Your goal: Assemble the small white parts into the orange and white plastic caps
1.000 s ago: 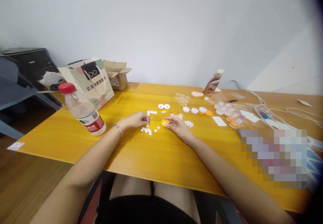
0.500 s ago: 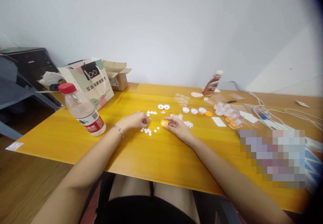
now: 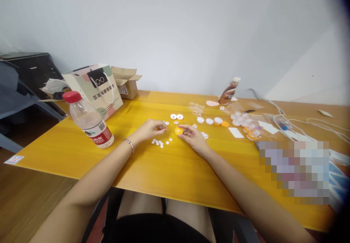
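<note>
My right hand [image 3: 193, 138] grips a round orange disc-shaped piece [image 3: 178, 131] by its edge, between thumb and fingers, over the table. Just left of it, my left hand [image 3: 153, 128] is closed in a pinch. A tiny pale thing may be at its fingertips, too small to name. Small white discs [image 3: 158, 143] lie scattered below my left hand. Beyond the hands sit two white rings [image 3: 176, 116] and a small white fan-shaped piece [image 3: 176, 123]. White cut-out pieces [image 3: 204, 135] lie right of my right hand's fingers.
Left on the table [image 3: 142, 162] stand a red-capped water bottle [image 3: 93, 126], a paper bag [image 3: 101, 89] and a cardboard box [image 3: 128, 84]. To the right are white round parts [image 3: 209, 121], clear rings [image 3: 197, 108], clear-and-orange cases [image 3: 246, 122], a brown drink bottle [image 3: 229, 92] and cables [image 3: 279, 108].
My left hand has moved right and slightly up, nearer the orange piece, away from above the small white discs. My right hand has shifted only a little, still gripping the orange piece.
</note>
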The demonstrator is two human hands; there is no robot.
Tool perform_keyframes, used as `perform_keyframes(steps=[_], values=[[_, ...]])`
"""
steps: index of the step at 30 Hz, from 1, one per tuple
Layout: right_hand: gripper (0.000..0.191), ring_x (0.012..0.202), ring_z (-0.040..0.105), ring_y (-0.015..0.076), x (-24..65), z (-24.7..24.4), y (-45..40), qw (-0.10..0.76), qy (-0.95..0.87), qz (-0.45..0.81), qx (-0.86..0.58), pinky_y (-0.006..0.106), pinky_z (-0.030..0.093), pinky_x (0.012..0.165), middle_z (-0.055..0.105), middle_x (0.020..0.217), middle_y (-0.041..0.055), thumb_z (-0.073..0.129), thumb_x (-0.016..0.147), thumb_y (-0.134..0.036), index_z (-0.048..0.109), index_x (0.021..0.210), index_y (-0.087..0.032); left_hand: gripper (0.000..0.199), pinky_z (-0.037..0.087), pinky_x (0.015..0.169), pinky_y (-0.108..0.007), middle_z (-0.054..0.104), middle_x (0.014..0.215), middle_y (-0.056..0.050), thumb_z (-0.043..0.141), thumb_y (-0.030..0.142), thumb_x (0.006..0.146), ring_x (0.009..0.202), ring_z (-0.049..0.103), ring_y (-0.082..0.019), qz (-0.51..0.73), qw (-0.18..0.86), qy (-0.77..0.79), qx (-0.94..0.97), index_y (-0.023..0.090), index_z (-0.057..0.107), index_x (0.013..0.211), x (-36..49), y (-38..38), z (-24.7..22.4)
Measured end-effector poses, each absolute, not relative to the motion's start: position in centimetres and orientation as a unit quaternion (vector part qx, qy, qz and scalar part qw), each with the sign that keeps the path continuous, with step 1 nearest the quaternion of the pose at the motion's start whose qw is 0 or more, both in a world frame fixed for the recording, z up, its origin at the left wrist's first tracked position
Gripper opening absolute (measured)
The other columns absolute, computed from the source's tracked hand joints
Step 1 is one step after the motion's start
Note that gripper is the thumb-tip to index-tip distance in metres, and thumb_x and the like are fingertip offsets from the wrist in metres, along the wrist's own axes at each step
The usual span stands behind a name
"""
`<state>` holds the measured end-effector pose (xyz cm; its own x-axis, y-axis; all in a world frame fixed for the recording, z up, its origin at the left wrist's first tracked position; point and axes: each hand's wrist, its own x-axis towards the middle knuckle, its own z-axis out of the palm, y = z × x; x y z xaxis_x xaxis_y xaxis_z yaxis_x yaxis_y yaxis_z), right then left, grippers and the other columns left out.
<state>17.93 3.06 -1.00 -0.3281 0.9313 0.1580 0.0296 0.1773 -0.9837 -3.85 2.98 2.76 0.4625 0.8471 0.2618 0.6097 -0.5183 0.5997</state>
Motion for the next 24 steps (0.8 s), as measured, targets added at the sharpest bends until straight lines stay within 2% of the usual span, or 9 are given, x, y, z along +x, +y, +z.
perform_keyframes(steps=[3,7,13,17,24], values=[[0.031,0.078,0.056,0.0123,17.9,-1.0,3.1,0.437,-0.632,0.513,-0.381,0.031,0.043,0.083,0.060,0.088,0.0018,0.064,0.064,-0.025,0.058,0.094,-0.022,0.021,0.042,0.064,-0.021,0.066,0.077,-0.003,0.053,0.030,0.074,0.070,0.057,-0.012,0.337,0.256,0.437,0.794,0.016,0.065,0.083,-2.9,2.7,2.1],[0.032,0.073,0.055,0.0113,17.9,-1.0,3.2,0.440,-0.633,0.512,-0.378,0.029,0.044,0.079,0.058,0.083,0.0006,0.065,0.064,-0.027,0.059,0.095,-0.022,0.020,0.044,0.068,-0.022,0.066,0.079,-0.004,0.056,0.029,0.072,0.072,0.058,-0.012,0.368,0.286,0.424,0.776,0.015,0.065,0.083,-1.7,2.4,1.3],[0.030,0.071,0.054,0.0109,17.7,-0.8,3.0,0.444,-0.633,0.510,-0.376,0.028,0.045,0.077,0.057,0.079,0.0000,0.064,0.063,-0.027,0.060,0.092,-0.022,0.017,0.044,0.066,-0.020,0.065,0.078,-0.003,0.054,0.028,0.074,0.070,0.058,-0.011,0.401,0.281,0.430,0.758,0.015,0.064,0.080,-1.0,2.2,0.9],[0.027,0.071,0.055,0.0104,17.6,-0.6,2.7,0.446,-0.637,0.506,-0.373,0.028,0.045,0.077,0.057,0.082,0.0001,0.063,0.064,-0.026,0.060,0.091,-0.022,0.022,0.045,0.067,-0.021,0.065,0.081,-0.004,0.055,0.027,0.076,0.073,0.059,-0.012,0.429,0.286,0.424,0.745,0.016,0.060,0.094,-0.6,2.1,0.8],[0.028,0.072,0.056,0.0112,17.5,-0.5,2.6,0.443,-0.637,0.511,-0.371,0.029,0.045,0.079,0.058,0.079,-0.0004,0.064,0.064,-0.025,0.060,0.092,-0.022,0.013,0.044,0.070,-0.024,0.066,0.077,-0.003,0.059,0.026,0.072,0.073,0.059,-0.013,0.423,0.295,0.469,0.717,0.015,0.064,0.074,0.1,2.1,0.9]])
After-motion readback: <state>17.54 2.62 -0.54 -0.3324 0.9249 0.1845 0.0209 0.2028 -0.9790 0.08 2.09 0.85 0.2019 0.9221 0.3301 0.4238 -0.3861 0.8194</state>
